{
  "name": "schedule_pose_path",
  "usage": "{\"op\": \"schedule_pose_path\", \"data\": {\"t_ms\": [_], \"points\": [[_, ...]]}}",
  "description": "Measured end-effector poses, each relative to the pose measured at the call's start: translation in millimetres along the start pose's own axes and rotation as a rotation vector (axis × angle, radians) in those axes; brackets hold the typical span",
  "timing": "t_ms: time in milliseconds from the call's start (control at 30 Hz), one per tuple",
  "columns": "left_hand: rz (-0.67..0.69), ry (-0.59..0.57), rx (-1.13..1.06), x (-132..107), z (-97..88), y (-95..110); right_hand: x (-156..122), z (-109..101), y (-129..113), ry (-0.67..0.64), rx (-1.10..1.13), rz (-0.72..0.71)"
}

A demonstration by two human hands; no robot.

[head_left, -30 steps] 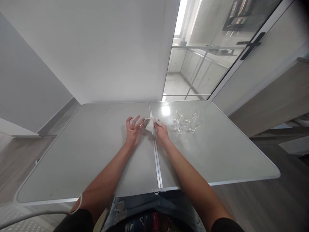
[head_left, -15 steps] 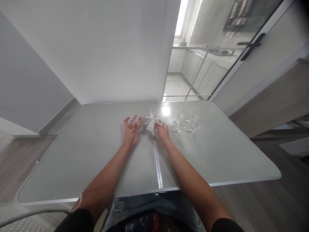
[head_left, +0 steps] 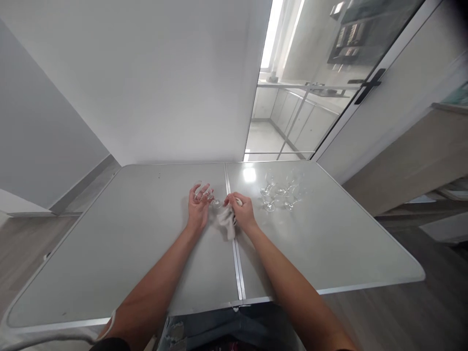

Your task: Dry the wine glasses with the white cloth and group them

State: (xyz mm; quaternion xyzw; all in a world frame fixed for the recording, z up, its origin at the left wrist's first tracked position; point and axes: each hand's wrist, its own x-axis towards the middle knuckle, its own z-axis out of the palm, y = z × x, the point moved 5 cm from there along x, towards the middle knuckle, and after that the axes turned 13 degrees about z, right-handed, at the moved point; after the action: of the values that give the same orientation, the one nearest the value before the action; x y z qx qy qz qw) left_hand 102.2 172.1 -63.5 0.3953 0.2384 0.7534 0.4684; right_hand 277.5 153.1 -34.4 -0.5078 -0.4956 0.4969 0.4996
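Observation:
My left hand (head_left: 199,204) is closed round the bowl of a clear stemmed glass (head_left: 217,203), which lies tilted with its foot pointing right. Close beside that foot, my right hand (head_left: 242,210) grips a white cloth (head_left: 227,222), and the cloth's loose end hangs down toward me. Cloth and foot look slightly apart, though the thin glass is hard to make out. To the right of my right hand, several clear stemmed glasses (head_left: 269,206) stand grouped on the table.
Both hands are over a pale grey table (head_left: 146,243) with a metal seam (head_left: 239,273) down its middle. A white wall (head_left: 175,97) rises behind it. A glass door (head_left: 292,117) with a black handle (head_left: 369,86) is at the back right. A cable (head_left: 54,337) runs at the lower left.
My right hand has drawn the cloth off the glass's foot, and the cloth now dangles lower. The left hand keeps its hold on the glass. The view has shifted slightly.

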Motion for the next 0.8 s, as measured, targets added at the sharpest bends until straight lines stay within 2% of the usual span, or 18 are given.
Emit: {"op": "schedule_pose_path", "data": {"t_ms": [233, 333, 433, 533, 667, 800], "points": [[-0.029, -0.169, 0.019, -8, 15.0, 2, -2, 20, 8, -0.022, -0.624, -0.162], [-0.078, -0.26, -0.002, -13, 24.9, 1, -4, 22, 9, 0.017, -0.851, -0.166], [-0.098, -0.294, -0.059, -13, 30.0, 1, -7, 21, 4, 0.033, -1.009, -0.17], [-0.084, -0.246, -0.101, -8, 25.0, 1, -7, 14, -9, 0.092, -1.024, -0.172], [-0.141, -0.151, -0.106, -2, 11.7, -5, -12, -7, -41, 0.185, -0.805, -0.221], [-0.161, -0.163, -0.081, -3, 10.5, -8, -33, -50, -70, 0.249, -0.576, -0.247]]}}
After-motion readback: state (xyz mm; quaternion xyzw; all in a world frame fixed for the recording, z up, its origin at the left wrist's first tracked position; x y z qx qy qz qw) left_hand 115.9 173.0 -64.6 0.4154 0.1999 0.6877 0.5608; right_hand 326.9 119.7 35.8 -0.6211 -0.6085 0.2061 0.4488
